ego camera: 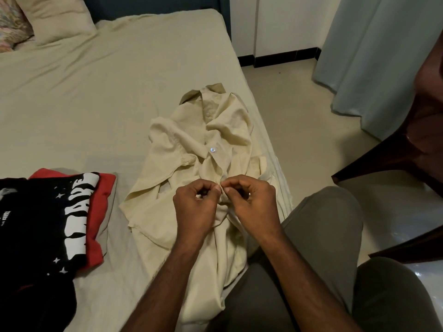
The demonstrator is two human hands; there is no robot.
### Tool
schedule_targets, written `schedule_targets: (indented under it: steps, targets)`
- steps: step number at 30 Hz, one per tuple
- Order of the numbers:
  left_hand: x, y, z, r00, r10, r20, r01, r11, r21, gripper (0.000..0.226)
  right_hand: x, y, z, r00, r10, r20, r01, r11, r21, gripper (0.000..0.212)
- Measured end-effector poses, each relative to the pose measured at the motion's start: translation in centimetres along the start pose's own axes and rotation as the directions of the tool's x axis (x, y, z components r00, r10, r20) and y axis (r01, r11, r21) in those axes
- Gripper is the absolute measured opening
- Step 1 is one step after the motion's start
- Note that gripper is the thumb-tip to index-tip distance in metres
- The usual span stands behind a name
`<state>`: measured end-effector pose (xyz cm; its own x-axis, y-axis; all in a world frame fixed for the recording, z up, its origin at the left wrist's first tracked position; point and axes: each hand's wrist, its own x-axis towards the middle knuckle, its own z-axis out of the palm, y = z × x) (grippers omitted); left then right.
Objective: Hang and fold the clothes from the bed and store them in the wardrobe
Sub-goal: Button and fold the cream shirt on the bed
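A cream button-up shirt lies crumpled on the bed near its right edge, collar pointing away from me. One white button shows fastened at mid-chest. My left hand and my right hand meet at the shirt's front placket, lower down. Each pinches the fabric edge between thumb and fingertips, knuckles almost touching. The shirt's lower part hangs off the bed edge toward my knees.
A folded black printed T-shirt sits on a folded red garment at the bed's left front. Pillows lie at the head. A dark wooden chair and a pale curtain stand to the right.
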<state>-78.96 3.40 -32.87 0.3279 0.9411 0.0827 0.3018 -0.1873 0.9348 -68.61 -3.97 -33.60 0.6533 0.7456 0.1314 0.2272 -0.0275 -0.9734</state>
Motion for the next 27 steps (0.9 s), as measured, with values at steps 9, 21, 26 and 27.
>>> schedule_targets:
  steps: [9,21,26,27]
  targets:
    - [0.9,-0.2,-0.5,0.982,-0.045,0.184,0.07,0.989,-0.133,0.018,0.1,0.2,0.1,0.994,-0.104,-0.028,0.102,0.993,-0.055,0.009]
    - [1.1,-1.2,-1.4,0.959,-0.043,0.28,0.096,0.979,-0.179,0.024,0.3,1.2,1.0,0.971,-0.177,0.164,0.228,0.893,-0.388,0.007]
    - [0.7,-1.0,-1.0,0.909,-0.216,0.356,0.365,0.827,-0.428,0.026,0.4,0.8,0.7,0.978,-0.178,0.11,0.195,0.966,-0.171,0.005]
    - [0.5,-1.0,-0.9,0.897,-0.22,0.383,0.386,0.81,-0.441,0.026,0.4,0.7,0.5,0.98,-0.17,0.101,0.182,0.976,-0.123,0.005]
